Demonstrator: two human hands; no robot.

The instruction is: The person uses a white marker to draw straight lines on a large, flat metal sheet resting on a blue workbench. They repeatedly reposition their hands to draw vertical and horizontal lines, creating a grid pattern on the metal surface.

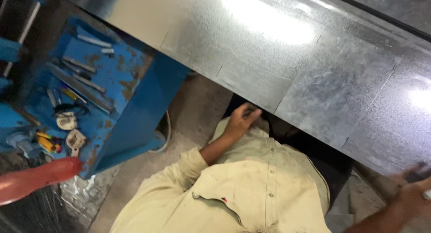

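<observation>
Sheet metal fills the upper right of the head view: a large grey galvanised steel sheet (287,53), shiny and mottled, runs slantwise from the top left to the right edge, with short slits cut into its near border. Two bright patches of light glare on its surface.

The person's left hand (240,119) sits just below the near edge of the sheet, close to the middle of the view, fingers curled loosely inward and touching or almost touching the underside of that edge; whether it actually grips the metal cannot be told. The forearm comes out of a rolled-up sleeve of a soiled cream button-up work shirt (251,188), which takes up the lower middle of the picture.

The person's right hand (415,192) is at the lower right corner, blurred, lying at the sheet's near edge beside something dark; whether its fingers are spread or closed cannot be told.

To the left stands a blue-painted metal workbench (134,107) with rusty chipped patches. On its top lie several long grey metal tools (81,84), and nearer the left edge some yellow-handled small tools (47,142). A rounded red object (36,179) juts in at the lower left. Between bench and person shows a bare concrete floor (197,107).
</observation>
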